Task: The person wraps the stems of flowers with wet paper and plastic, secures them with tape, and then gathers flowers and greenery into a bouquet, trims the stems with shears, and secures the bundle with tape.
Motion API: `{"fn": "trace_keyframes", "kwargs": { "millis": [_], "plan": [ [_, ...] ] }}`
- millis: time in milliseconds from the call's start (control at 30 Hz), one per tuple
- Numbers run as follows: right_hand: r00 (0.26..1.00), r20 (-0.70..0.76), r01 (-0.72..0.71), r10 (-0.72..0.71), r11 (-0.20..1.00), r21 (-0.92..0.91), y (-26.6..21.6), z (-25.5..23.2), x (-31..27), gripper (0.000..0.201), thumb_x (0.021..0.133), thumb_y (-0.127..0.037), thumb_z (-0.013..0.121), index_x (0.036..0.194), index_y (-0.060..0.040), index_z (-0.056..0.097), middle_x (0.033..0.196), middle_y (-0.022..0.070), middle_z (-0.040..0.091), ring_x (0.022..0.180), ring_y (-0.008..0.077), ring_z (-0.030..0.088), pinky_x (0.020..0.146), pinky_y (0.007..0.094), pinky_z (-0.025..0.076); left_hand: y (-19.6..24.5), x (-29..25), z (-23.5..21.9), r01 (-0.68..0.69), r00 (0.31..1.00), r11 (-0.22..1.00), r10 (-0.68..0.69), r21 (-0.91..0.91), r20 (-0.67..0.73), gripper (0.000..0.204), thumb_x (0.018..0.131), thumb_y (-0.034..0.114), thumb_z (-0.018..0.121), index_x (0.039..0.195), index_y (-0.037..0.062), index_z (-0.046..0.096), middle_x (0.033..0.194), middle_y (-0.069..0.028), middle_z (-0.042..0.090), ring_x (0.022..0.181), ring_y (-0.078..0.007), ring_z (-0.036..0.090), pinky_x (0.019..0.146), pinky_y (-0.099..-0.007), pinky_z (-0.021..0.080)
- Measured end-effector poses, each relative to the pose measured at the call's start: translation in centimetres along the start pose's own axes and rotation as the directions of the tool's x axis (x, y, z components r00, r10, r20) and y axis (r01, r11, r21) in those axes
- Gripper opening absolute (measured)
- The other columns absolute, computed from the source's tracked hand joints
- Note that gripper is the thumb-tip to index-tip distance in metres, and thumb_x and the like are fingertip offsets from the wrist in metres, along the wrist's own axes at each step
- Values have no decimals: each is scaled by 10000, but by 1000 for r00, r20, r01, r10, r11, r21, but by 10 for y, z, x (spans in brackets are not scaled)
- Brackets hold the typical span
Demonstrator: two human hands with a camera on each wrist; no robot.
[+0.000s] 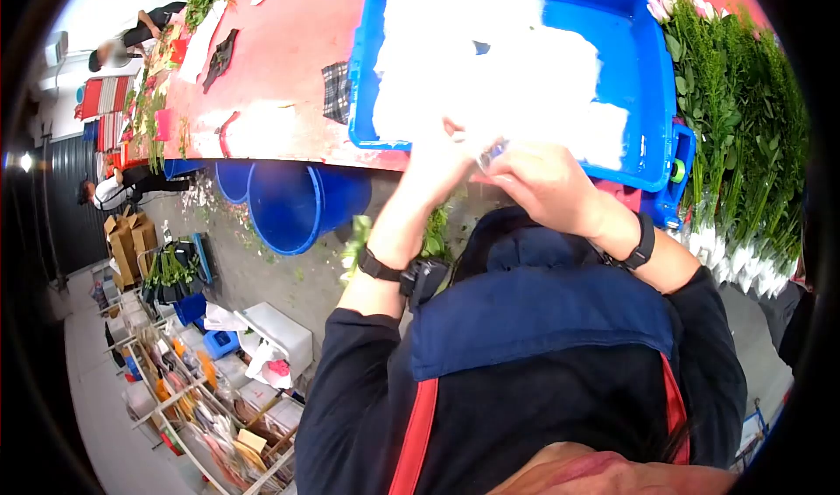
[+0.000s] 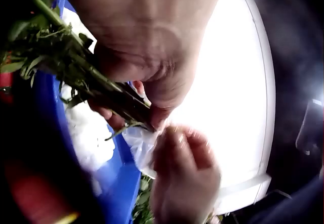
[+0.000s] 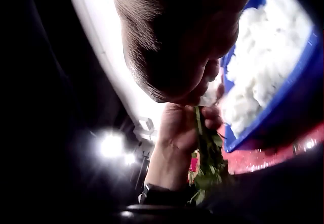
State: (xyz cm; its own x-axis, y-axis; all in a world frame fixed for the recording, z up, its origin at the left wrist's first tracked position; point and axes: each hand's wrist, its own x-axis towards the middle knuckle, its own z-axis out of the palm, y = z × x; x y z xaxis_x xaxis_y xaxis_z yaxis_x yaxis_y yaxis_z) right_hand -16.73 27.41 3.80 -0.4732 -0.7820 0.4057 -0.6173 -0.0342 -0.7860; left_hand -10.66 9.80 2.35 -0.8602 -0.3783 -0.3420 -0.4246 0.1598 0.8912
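Note:
In the left wrist view, my left hand (image 2: 147, 47) grips a bundle of green stems (image 2: 96, 80) near the cut ends, leaves trailing to the left. My right hand (image 2: 187, 178) pinches a clear plastic piece (image 2: 139, 143) at the stem ends. The right wrist view shows the stems (image 3: 205, 148) hanging below my right hand (image 3: 177, 42), with my left hand (image 3: 177, 128) around them. In the head view both hands, left (image 1: 442, 158) and right (image 1: 547, 180), meet at the near edge of a blue tray (image 1: 643, 101) holding white, overexposed clumps (image 1: 490, 66).
A red table (image 1: 289, 66) carries greenery and a checked cloth (image 1: 336, 92). Leafy bunches with white-wrapped ends (image 1: 744, 119) lie at the right. Blue buckets (image 1: 284, 206) stand below the table edge. People (image 1: 114, 189) and shelving (image 1: 192, 407) are at the left.

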Motion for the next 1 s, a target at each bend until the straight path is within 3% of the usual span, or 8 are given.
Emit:
{"fn": "trace_keyframes", "kwargs": {
  "millis": [100,300,467,567,633,700,833,1000],
  "plan": [
    [870,75,-481,488,803,351,3,39,-19,102,842,-65,670,916,-7,631,765,52,627,685,104,581,626,272,477,-1,-1,-35,15,976,869,94,-495,195,317,862,134,680,1085,-41,536,901,-147,648,627,-181,627,540,-314,532],
    [727,469,-677,501,411,611,-5,125,-26,273,946,-280,600,1047,-28,626,876,-28,606,789,68,538,710,259,474,-6,-23,-39,168,959,858,-29,-485,282,291,959,215,559,1143,-10,573,984,-148,669,654,-189,648,520,-312,539],
    [760,234,-585,607,481,653,-11,153,-43,356,951,-363,572,1038,-25,645,897,35,640,764,106,573,663,288,481,-50,-61,-46,-94,953,976,145,-197,267,297,949,164,572,1184,-17,580,1013,-67,674,910,-122,618,824,-255,492],
    [971,-17,-231,240,950,211,-13,146,-53,365,908,-340,622,1045,-2,645,996,110,665,881,196,628,736,341,505,-61,-68,-40,-109,945,973,165,-203,283,234,905,106,631,1109,-6,614,938,-51,678,816,-112,626,749,-252,508],
    [705,497,-521,506,845,-121,-40,89,-50,469,845,-354,688,1119,19,617,1031,131,678,908,230,652,819,341,505,-61,-72,-34,-46,946,970,120,-239,302,213,895,132,649,1061,-1,636,857,-25,671,718,-80,604,669,-241,506],
    [669,273,-719,691,508,474,-38,78,-70,434,858,-321,687,1115,21,615,962,78,683,818,159,645,736,290,506,-59,-73,-26,-10,947,972,84,-234,309,193,898,146,651,1030,6,642,793,-17,655,649,-68,583,601,-232,492],
    [671,53,-588,740,487,646,-44,70,-74,350,903,-169,623,1197,14,566,937,45,674,754,83,597,649,251,482,-58,-75,-1,-43,930,995,72,-90,360,297,883,92,625,1163,33,544,754,-11,577,581,-63,515,504,-217,428],
    [861,-298,-484,412,845,-230,-44,81,-101,115,800,-67,548,839,-5,637,825,195,641,728,372,634,644,447,504,-30,-88,21,80,833,976,46,-202,551,377,869,228,634,1178,50,512,742,12,532,574,-65,473,516,-229,411]
  ]
}}
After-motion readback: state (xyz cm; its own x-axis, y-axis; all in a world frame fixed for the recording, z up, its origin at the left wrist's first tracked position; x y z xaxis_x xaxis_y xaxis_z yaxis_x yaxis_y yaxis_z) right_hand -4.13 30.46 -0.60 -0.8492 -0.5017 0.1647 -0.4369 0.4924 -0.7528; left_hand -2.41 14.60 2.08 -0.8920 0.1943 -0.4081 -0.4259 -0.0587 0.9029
